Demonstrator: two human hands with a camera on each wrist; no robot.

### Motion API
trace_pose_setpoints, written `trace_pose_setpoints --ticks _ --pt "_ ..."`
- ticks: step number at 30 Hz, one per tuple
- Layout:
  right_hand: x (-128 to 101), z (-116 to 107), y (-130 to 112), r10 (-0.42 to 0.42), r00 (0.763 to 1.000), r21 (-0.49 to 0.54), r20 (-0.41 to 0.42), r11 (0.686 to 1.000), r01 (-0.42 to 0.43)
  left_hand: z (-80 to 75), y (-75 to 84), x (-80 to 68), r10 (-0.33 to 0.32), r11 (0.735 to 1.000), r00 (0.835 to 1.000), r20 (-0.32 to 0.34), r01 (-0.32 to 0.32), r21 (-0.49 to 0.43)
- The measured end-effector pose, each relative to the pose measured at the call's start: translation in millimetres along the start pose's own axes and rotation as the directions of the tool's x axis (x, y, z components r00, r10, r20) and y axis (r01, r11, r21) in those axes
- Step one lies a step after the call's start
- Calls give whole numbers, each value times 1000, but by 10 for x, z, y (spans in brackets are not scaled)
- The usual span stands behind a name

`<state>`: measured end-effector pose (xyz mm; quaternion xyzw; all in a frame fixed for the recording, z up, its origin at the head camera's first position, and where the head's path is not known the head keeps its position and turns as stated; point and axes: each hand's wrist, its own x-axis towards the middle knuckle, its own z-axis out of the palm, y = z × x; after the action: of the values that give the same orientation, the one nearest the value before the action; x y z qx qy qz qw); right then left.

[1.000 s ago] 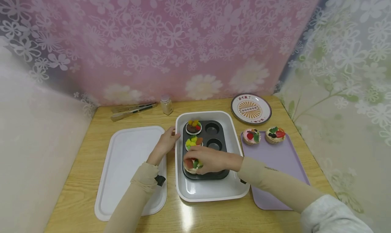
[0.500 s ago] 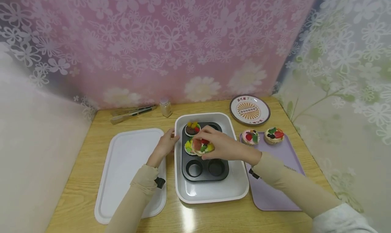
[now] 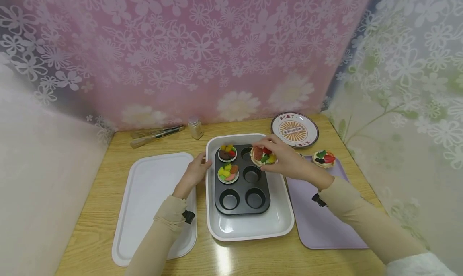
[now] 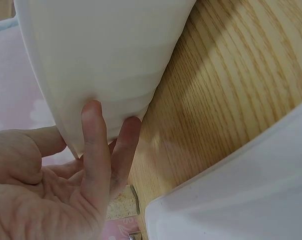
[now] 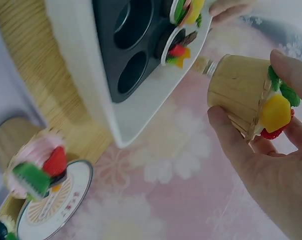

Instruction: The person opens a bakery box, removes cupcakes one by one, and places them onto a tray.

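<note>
Pinching the toy cupcake [image 3: 263, 155] by its sides with my right hand [image 3: 285, 163] so the toppings stay up, hovering over the muffin tin's [image 3: 241, 179] back right cup, while my left hand [image 3: 195, 172] rests flat-fingered against the white tray [image 3: 249, 227] to steady it

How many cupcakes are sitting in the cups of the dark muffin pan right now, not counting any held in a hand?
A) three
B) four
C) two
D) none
C: the muffin pan has two cupcakes seated in its left column, one at the far cup and one in the middle cup; the right hand holds a third cupcake above the pan's far right corner, and the other cups are bare.
</note>
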<state>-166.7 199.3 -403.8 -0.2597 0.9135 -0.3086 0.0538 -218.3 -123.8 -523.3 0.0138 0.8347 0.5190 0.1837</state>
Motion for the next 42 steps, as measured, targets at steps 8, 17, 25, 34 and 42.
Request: trace_pose_setpoints --ticks 8,17,25,34,42 --pt "-124 -68 209 60 997 -56 -39 997 -62 13 -17 2 -15 1000 1000 9 15 -5" --pt "-297 -122 415 114 991 -56 -69 991 -118 13 -12 14 -30 999 999 13 31 -24" --pt "-452 -113 597 182 981 -77 -69 979 -187 7 16 40 -24 999 1000 13 24 -25" --pt "-634 -6 751 174 981 -86 -82 980 -181 14 2 30 -25 1000 1000 4 25 -19" --pt "-780 -6 735 159 984 -86 -85 982 -167 -4 9 5 -17 1000 1000 5 17 -24"
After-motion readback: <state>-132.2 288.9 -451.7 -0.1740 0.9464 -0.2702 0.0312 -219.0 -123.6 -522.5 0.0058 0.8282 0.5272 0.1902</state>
